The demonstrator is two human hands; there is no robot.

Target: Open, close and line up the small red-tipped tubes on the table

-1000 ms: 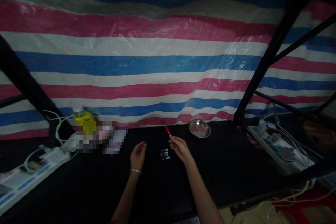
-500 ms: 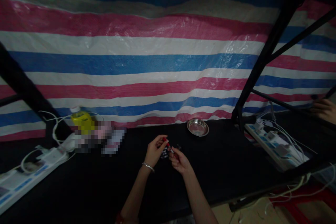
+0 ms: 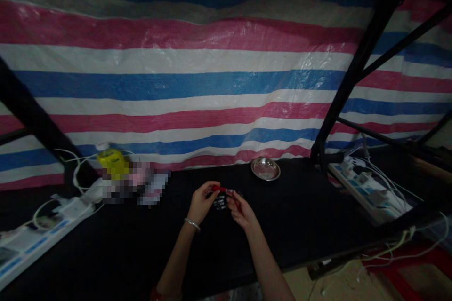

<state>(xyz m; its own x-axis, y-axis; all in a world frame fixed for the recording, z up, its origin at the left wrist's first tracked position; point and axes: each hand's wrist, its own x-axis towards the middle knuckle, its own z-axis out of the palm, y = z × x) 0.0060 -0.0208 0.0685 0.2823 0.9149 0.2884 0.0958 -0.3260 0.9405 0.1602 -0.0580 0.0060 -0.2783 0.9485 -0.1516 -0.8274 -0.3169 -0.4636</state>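
A small red stick-like piece with a pale or silvery end lies nearly level between my two hands; its exact kind is too small to make out. My left hand, with a silver bangle at the wrist, pinches the red end. At the paler end, the fingers of my right hand are closed, and another bit of red shows among them. Just below the fingertips is a small dark thing with rows of white marks, resting on the black tabletop.
Behind my hands is a shiny round metal dish. White power strips with cables stand at left and right. A yellow bottle is near the striped sheet. Another person's arm shows at far right.
The red piece has turned from a slant to nearly level, and my left hand has moved slightly left. More of the dark marked thing shows. The other person's hand at far right has lowered.
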